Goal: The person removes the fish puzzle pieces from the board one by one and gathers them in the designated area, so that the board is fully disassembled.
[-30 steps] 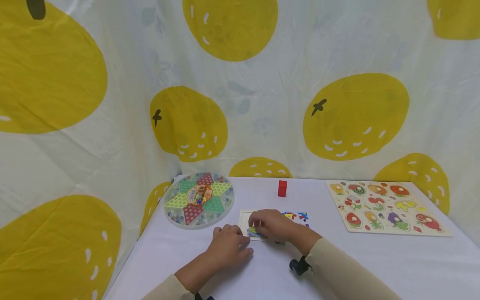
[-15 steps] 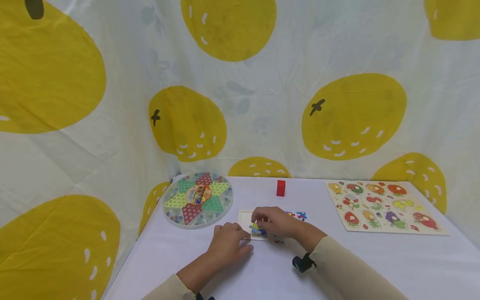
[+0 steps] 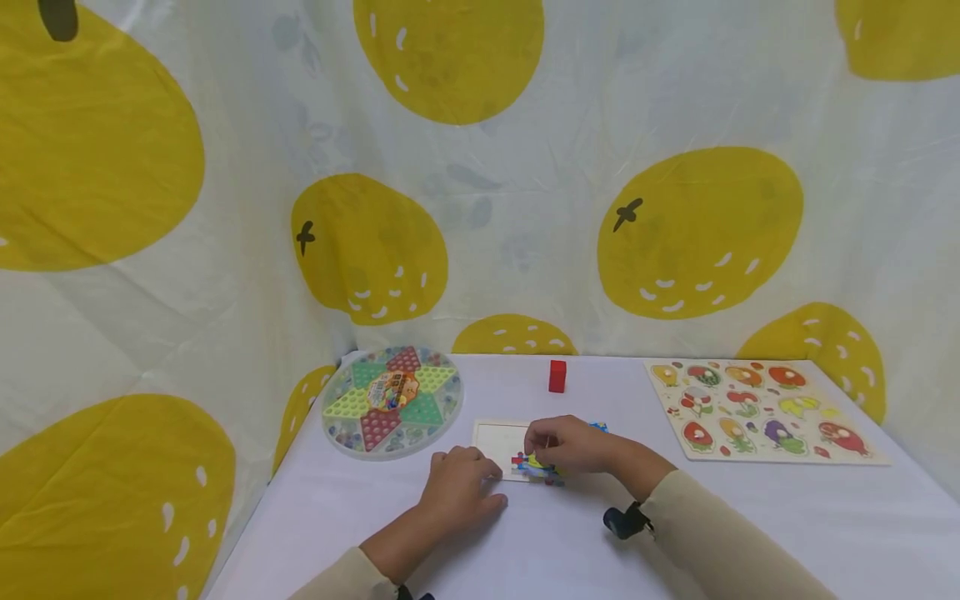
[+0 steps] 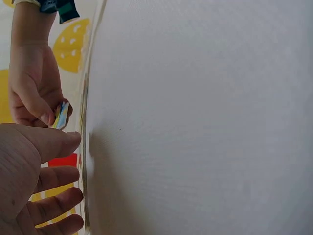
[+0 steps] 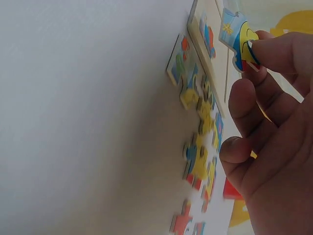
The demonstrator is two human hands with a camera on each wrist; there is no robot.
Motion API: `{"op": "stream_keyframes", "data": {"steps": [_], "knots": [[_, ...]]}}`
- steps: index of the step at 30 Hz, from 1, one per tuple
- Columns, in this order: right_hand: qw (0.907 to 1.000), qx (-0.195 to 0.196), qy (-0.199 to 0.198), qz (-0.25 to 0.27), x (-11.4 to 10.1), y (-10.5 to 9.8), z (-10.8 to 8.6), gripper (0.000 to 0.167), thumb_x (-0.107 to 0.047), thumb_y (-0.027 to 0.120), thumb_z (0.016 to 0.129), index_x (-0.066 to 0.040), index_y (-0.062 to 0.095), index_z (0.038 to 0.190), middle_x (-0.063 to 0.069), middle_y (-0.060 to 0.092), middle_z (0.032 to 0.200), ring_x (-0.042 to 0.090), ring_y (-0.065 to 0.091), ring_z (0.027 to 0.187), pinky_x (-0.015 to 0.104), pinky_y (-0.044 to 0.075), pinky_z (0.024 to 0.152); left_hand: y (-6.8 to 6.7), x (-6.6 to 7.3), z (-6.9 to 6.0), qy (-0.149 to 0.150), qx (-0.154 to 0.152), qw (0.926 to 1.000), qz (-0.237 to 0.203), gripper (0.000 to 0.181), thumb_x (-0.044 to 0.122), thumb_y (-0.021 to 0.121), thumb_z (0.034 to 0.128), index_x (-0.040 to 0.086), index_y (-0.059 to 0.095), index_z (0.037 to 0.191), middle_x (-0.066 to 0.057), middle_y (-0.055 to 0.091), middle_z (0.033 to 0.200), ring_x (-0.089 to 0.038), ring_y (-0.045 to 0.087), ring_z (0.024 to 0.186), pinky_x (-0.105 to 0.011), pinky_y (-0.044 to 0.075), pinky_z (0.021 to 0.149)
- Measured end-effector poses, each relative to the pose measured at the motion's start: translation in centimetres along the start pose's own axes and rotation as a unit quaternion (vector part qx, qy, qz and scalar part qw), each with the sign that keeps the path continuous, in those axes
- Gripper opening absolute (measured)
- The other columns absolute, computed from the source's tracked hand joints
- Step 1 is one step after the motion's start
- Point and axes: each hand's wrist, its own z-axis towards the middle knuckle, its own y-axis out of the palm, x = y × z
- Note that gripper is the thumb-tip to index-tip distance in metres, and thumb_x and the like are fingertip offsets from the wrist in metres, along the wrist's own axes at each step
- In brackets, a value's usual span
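Observation:
My right hand point(image 3: 573, 443) pinches a jigsaw puzzle piece point(image 5: 240, 39) between thumb and index finger. That piece is light blue and yellow with a little red, and stands tilted above the shallow pale puzzle tray point(image 3: 489, 435). In the right wrist view another piece point(image 5: 208, 38) lies within the tray's rim. Several loose pieces point(image 5: 197, 160) are spread beside it, mostly hidden by the right hand in the head view. My left hand point(image 3: 459, 490) rests on the table at the tray's near left corner, fingers relaxed and nothing held.
A round Chinese checkers board point(image 3: 393, 403) lies at the back left. Behind the tray stands a small red block point(image 3: 557, 376). A wooden fruit puzzle board point(image 3: 765, 412) lies on the right. Patterned cloth point(image 3: 517, 250) hangs along the table's back and left edges.
My right hand has moved rightward over the tray with the piece, which appears turned, its red part now visible on the left. More of the tray's left side shows. The left hand stays put.

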Motion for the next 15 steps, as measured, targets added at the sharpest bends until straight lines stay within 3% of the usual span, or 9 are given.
{"op": "stream_keyframes", "data": {"steps": [15], "knots": [[0.9985, 0.019, 0.047, 0.022, 3.4, -1.8, -3.1, 0.011, -0.009, 0.071, 0.101, -0.019, 0.074, 0.105, -0.001, 0.07, 0.104, 0.023, 0.061, 0.099, 0.037, 0.055, 0.082, 0.2, 0.3, -0.1, -0.02, -0.001, 0.9998, -0.001, 0.031, 0.047, 0.084, 0.0893, 0.025, 0.082, 0.112, 0.009, 0.068, 0.103, -0.018, 0.059, 0.106, -0.05, 0.042, 0.092]]}}
